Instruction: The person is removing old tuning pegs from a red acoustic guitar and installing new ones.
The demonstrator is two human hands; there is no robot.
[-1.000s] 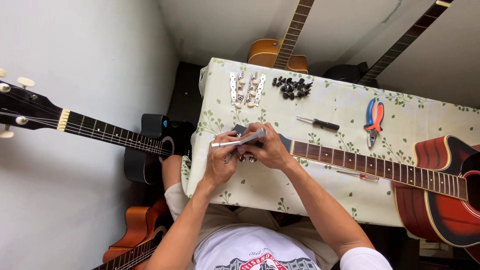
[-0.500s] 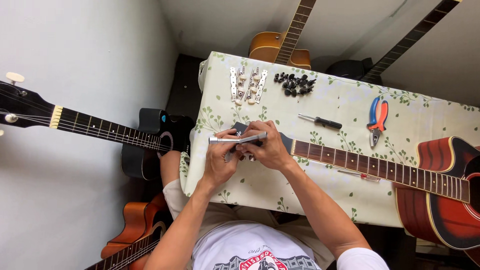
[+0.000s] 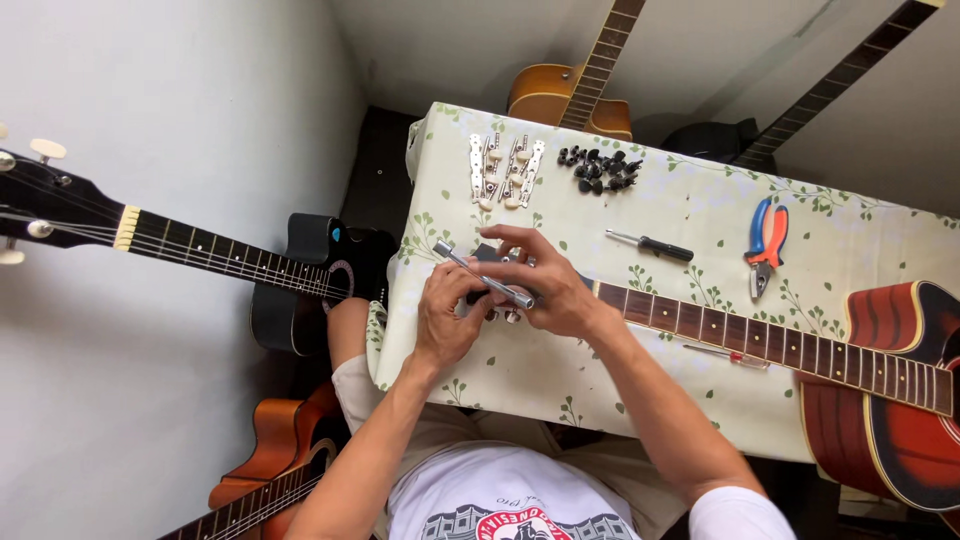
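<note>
1. Your left hand (image 3: 445,315) steadies the guitar headstock (image 3: 487,255) at the table's left; your right hand (image 3: 545,290) grips a metal wrench (image 3: 483,276) on it.
2. Far off, white tuner strips (image 3: 505,170) and black pegs (image 3: 598,170) lie unfitted; judging by that, plenty remains.

Five guitars are in view: one red guitar (image 3: 890,400) lying on the table, and four others around it. On the cloth lie three strips of tuning machines (image 3: 505,170), one heap of black pegs (image 3: 598,170), one black-handled screwdriver (image 3: 650,246), one pair of pliers (image 3: 765,243), and one slim screwdriver (image 3: 727,355).
</note>
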